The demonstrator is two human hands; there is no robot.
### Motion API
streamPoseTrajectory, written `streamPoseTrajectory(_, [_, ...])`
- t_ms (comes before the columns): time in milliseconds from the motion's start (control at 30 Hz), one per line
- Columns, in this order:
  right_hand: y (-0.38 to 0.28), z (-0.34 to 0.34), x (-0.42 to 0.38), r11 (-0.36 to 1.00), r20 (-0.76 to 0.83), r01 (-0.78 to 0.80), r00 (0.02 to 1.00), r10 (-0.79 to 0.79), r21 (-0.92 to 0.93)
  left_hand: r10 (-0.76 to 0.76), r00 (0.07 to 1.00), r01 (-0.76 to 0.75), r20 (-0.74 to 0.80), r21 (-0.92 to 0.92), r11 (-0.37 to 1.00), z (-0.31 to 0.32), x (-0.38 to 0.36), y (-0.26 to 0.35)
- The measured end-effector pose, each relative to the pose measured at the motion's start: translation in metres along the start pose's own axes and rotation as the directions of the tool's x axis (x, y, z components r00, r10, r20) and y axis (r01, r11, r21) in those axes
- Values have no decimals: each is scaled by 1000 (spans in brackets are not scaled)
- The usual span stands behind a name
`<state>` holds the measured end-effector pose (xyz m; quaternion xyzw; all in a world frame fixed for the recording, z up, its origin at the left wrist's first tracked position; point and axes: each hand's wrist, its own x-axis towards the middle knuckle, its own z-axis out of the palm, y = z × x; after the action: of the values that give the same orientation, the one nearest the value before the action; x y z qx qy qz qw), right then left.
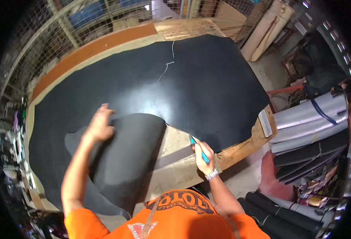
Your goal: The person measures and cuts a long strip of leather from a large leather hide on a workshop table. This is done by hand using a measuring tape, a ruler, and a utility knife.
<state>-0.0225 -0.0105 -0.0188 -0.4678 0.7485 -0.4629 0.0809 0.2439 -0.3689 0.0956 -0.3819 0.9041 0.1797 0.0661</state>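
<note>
I have the right hand (208, 153) wrapped around a teal cutter (205, 158), its tip at or just beside the near edge of the black sheet (215, 79) — I cannot tell whether the blade bites. The sheet lies across most of the table (239, 153), its near middle turned over into a bulging flap (131, 147) with the grey underside up. My left hand (100, 124) reaches over the far-left side of that flap, fingers extended and clutching nothing that I can see; whether it presses on the sheet, I cannot tell. To work well here, I would press the left palm flat on the sheet, out of the blade's line, and draw the cutter at a low, even angle in one stroke. That loose bulge could spring back — I judge it wants steady weight so the edge stays flat and unpuckered.
</note>
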Motion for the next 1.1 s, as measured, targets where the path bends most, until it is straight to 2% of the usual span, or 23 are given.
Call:
streamPoseTrajectory(33, [0, -1, -14, 997, -36, -78, 996, 78, -1, 241, 957, -259, -160, -106, 960, 16, -4, 53])
streamPoseTrajectory(67, [-4, -1, -27, 986, -56, -169, 984, 169, 4, 357, 933, -357, -39, 13, 934, 17, -17, 123])
streamPoseTrajectory(100, [-6, -1, -36, 968, -56, -244, 967, 247, 51, 347, 933, -355, 93, 88, 931, 19, -28, 178])
streamPoseTrajectory(133, [-9, 1, -41, 945, -47, -313, 947, 318, 99, 399, 916, -398, 34, 201, 895, 79, -24, 179])
streamPoseTrajectory(167, [-12, 5, -43, 922, -59, -357, 927, 369, 150, 419, 901, -423, 112, 440, 792, 105, -17, 183])
streamPoseTrajectory(200, [-10, 8, -41, 913, -44, -376, 921, 387, 158, 457, 878, -464, 146, 498, 733, 120, -11, 184])
streamPoseTrajectory(267, [-7, 12, -42, 885, -13, -431, 898, 440, 179, 321, 941, -315, 107, 625, 715, 106, -9, 198])
streamPoseTrajectory(300, [-4, 13, -40, 866, 15, -468, 881, 473, 178, 278, 961, -220, 16, 656, 722, 113, -1, 198])
streamPoseTrajectory(333, [-4, 13, -37, 844, 28, -471, 876, 481, 258, 219, 976, -154, 9, 741, 654, 123, 13, 195])
streamPoseTrajectory(400, [5, 15, -29, 857, 12, -407, 905, 426, 315, -45, 984, -108, 175, 768, 631, 102, 45, 206])
streamPoseTrajectory(433, [9, 15, -25, 833, 32, -409, 903, 429, 373, -17, 972, -152, 235, 679, 719, 91, 57, 201])
streamPoseTrajectory(467, [9, 14, -16, 867, 12, -346, 931, 366, 358, 20, 956, -192, 292, 574, 796, 82, 66, 190])
streamPoseTrajectory(500, [7, 11, -6, 896, -3, -285, 953, 304, 341, 104, 959, -201, 265, 372, 906, 85, 71, 170])
streamPoseTrajectory(533, [7, 12, 1, 918, -13, -228, 969, 245, 323, -63, 946, -28, 318, 275, 961, 68, 66, 172])
streamPoseTrajectory(567, [7, 20, 10, 947, -78, -145, 982, 174, 288, -65, 961, -6, 267, 258, 966, 68, 60, 166])
streamPoseTrajectory(667, [16, 48, 23, 959, -48, -63, 996, 79, 275, -90, 978, 64, 187, 137, 989, 62, 51, 146])
streamPoseTrajectory(733, [18, 69, 32, 960, -3, -19, 1000, 20, 278, -68, 989, 40, 133, 200, 979, 64, 48, 147])
streamPoseTrajectory(867, [14, 100, 46, 956, -26, 84, 996, -80, 282, -77, 979, 43, 188, 174, 984, 59, 50, 152])
streamPoseTrajectory(1100, [12, 122, 55, 975, 24, 39, 999, -45, 218, 10, 991, -27, 134, 124, 992, 63, 52, 139])
